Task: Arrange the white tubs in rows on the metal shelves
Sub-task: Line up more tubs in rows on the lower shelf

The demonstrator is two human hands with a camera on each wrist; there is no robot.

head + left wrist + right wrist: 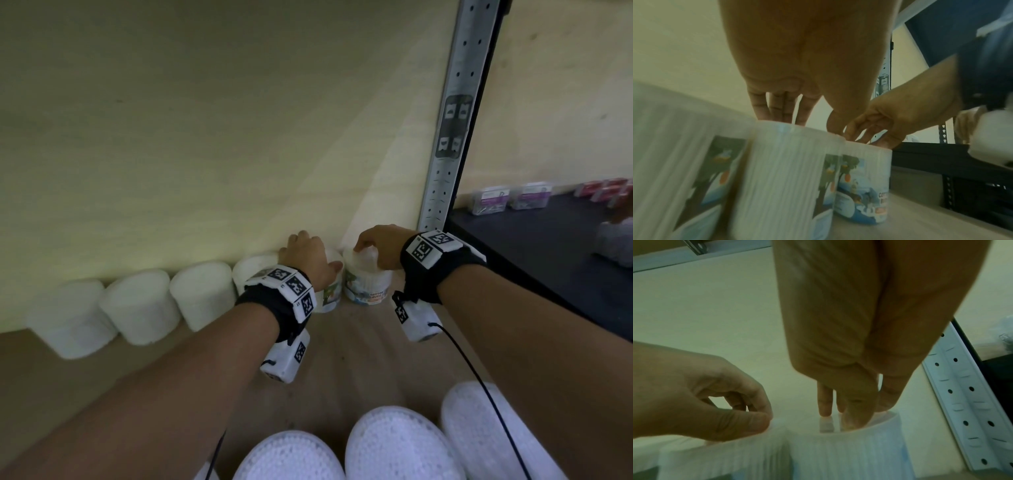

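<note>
Several white tubs [140, 305] stand in a row along the back wall of the wooden shelf [359, 342]. My left hand [308, 253] reaches down from above and grips the lid rim of a labelled tub [330, 294] near the row's right end; the same tub [785, 170] stands below the left hand [809, 113] in the left wrist view. My right hand [370, 245] arches over the last tub [368, 287], fingers curled onto its lid. In the right wrist view, the right hand's [855, 412] fingertips touch that tub's [849, 451] lid. The two tubs touch side by side.
A perforated metal upright [448, 137] rises just right of the last tub. Beyond it is a dark shelf [548, 257] with small packets [489, 202]. Three more white tubs [400, 442] stand at the shelf's front edge, below my arms.
</note>
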